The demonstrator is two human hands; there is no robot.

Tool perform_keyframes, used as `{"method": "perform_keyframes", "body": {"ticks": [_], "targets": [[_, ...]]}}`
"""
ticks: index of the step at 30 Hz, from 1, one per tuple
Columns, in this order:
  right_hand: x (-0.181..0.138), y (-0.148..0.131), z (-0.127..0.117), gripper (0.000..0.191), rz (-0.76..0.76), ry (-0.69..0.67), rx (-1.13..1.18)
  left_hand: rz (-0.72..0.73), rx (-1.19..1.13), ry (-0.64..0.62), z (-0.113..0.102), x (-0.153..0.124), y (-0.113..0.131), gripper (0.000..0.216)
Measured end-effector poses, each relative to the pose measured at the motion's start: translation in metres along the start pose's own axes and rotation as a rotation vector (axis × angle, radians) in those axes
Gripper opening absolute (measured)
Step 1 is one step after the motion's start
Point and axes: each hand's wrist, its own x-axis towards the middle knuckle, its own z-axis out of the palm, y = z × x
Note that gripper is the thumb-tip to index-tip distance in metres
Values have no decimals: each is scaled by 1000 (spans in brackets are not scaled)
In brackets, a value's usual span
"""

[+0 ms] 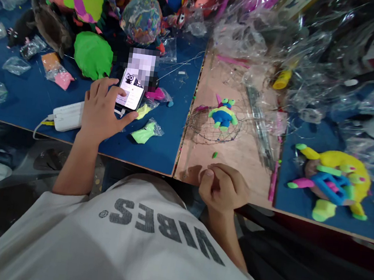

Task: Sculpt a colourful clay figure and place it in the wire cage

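Observation:
My left hand (103, 108) is over the lower left part of a lit smartphone (132, 91), its fingers spread and one fingertip on the screen. A white power bank (68, 116) with a cable lies beside that wrist. My right hand (224, 186) rests at the front edge of the wooden board (196, 162), fingers curled in, with nothing visible in them. Beyond it, a small blue and lime clay figure (223, 116) lies on a round wire frame (197, 130). A tiny green clay bit (215, 154) sits between that figure and my right hand.
Wrapped lime clay (146, 132) lies right of my left hand. A green clay dome (93, 55) and a speckled ball (141, 19) stand behind. Metal rods (260, 124) and crumpled plastic bags (242, 37) cover the board's far side. A yellow clay figure (358, 169) lies at right.

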Motion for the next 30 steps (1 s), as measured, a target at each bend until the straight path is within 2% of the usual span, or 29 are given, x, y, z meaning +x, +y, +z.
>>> {"method": "perform_keyframes", "body": {"ticks": [4, 11, 22, 30], "targets": [[1, 0, 0, 10, -6, 2, -9, -15, -3, -15, 1, 1, 0, 48], [-4, 2, -2, 13, 3, -16, 1, -33, -2, -34, -2, 0, 2, 60], [-9, 1, -8, 14, -12, 19, 26, -95, -20, 16, -3, 0, -1, 62], [-9, -5, -15, 17, -27, 5, 31, -86, -18, -40, -6, -2, 1, 50]]}}
